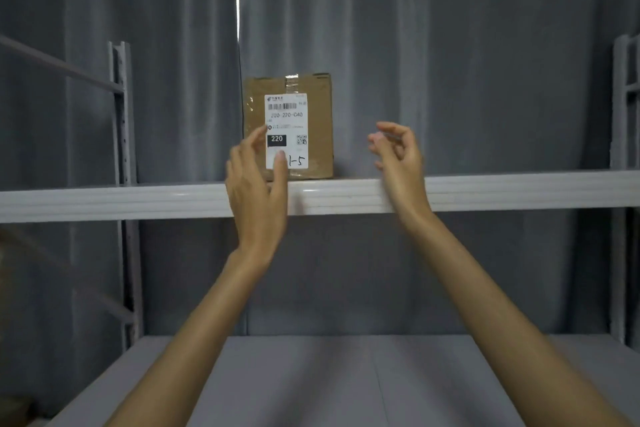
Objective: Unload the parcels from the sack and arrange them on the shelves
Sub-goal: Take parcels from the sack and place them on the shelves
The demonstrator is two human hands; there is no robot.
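Observation:
A brown cardboard parcel stands upright on the upper white shelf, its white shipping label facing me with "220" and a handwritten "1-5". My left hand is raised in front of the parcel's lower left corner, fingers spread, holding nothing; whether its fingertips touch the box I cannot tell. My right hand hovers to the right of the parcel, clear of it, with fingers loosely curled and apart. The sack is out of view.
A lower grey shelf board stretches below my forearms. White metal uprights stand at left and at right. Grey curtains hang behind the rack. A blurred brown shape sits at the bottom left.

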